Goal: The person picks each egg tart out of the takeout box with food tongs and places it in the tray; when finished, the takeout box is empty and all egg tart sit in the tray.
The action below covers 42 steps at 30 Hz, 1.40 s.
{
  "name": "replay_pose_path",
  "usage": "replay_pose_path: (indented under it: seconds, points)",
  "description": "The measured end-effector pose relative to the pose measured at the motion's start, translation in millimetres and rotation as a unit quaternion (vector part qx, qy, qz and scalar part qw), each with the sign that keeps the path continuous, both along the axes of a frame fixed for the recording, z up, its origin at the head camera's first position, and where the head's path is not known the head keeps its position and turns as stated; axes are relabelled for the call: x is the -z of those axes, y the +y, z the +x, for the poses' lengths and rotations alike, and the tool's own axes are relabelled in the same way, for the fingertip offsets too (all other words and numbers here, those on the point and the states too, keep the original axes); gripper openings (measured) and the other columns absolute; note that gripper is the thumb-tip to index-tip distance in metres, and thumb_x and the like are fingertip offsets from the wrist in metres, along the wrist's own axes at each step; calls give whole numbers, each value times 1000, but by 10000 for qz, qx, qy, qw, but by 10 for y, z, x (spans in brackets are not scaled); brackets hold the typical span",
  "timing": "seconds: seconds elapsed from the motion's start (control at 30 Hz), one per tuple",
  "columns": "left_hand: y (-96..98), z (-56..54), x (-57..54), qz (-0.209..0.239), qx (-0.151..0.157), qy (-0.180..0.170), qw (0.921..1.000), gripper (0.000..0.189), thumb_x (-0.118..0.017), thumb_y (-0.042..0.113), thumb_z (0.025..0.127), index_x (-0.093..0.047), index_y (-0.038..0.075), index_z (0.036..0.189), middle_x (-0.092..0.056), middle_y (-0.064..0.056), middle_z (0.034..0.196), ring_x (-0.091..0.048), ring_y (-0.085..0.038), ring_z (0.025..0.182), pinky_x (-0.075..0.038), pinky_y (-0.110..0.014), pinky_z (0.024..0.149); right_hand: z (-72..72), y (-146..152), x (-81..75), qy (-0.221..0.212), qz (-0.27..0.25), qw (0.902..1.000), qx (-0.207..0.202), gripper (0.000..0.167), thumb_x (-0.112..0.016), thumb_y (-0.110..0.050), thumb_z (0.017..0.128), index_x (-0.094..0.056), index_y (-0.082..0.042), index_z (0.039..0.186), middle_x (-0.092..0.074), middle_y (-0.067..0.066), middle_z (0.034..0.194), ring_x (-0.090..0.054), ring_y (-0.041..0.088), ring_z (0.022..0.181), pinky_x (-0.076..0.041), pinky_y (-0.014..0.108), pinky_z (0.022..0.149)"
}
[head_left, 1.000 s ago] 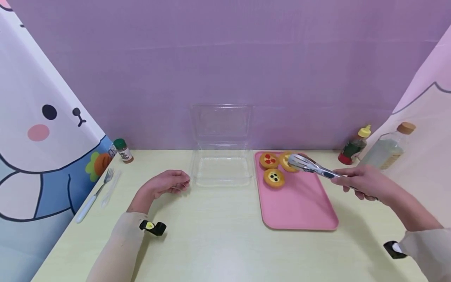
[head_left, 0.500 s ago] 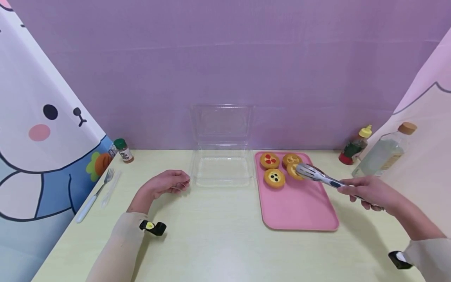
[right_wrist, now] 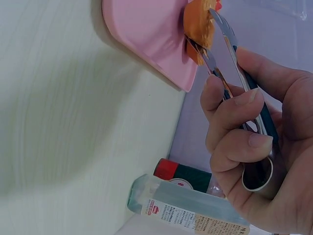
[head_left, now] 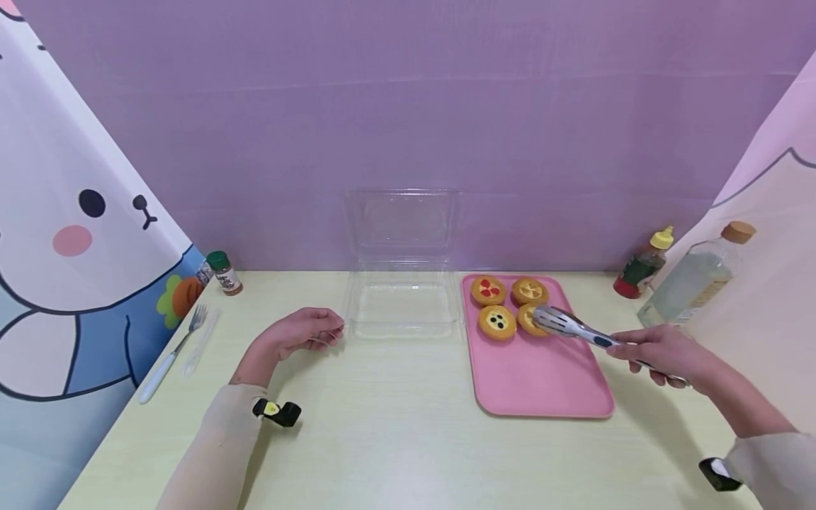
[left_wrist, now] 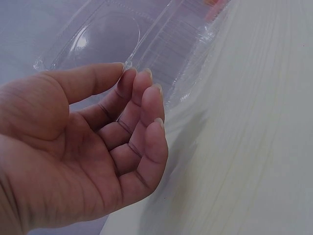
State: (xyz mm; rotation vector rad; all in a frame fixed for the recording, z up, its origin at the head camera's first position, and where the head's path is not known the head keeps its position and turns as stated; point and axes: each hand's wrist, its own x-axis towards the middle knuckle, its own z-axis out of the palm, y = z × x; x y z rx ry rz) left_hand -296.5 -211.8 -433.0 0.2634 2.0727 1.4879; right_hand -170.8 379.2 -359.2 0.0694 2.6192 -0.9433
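Note:
My right hand [head_left: 659,355] grips metal tongs [head_left: 576,327], whose tips stand around a small round tart [head_left: 528,320] on the pink tray [head_left: 542,386]. Behind that tart lies another with a pale topping [head_left: 529,291]. To the left are a tart with red pieces [head_left: 488,290] and a tart with black dots [head_left: 496,323]. My left hand [head_left: 302,331] is at the left side of the clear plastic container [head_left: 404,304], which stands with its lid raised. In the left wrist view, thumb and index fingertip pinch the container's edge [left_wrist: 128,63].
At the back right stand a red sauce bottle with a yellow cap [head_left: 642,263] and a clear bottle with a cork-coloured cap [head_left: 695,278]. A green-capped spice jar [head_left: 224,273], a fork [head_left: 172,354] and a clear plastic utensil [head_left: 201,342] are at the left. A purple cloth [head_left: 408,106] hangs behind.
The tongs and the tart between their tips have come right and toward me, from over the back tart to the front-right spot among the tarts. My left hand has stayed in place.

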Motion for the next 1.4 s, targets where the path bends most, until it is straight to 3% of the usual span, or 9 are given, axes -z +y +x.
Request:
replay_pose_path:
  seconds: [0.7, 1.4]
  points:
    - [-9, 1, 1, -22, -10, -2, 10000, 34, -57, 29, 103, -60, -3, 113, -65, 0, 96, -61, -15, 87, -52, -30, 80, -21, 5, 39, -100, -63, 9999, -104, 62, -63, -36, 98, -49, 5, 142, -57, 2, 75, -43, 10, 48, -35, 25, 42]
    - [-5, 3, -6, -68, -12, 0, 10000, 35, -56, 29, 103, -59, -3, 115, -65, -1, 97, -61, -15, 88, -51, -30, 81, -22, 6, -6, -60, 286, 9995, -111, 65, -64, -41, 96, -52, 4, 141, -59, 4, 77, -43, 11, 49, -35, 24, 43]
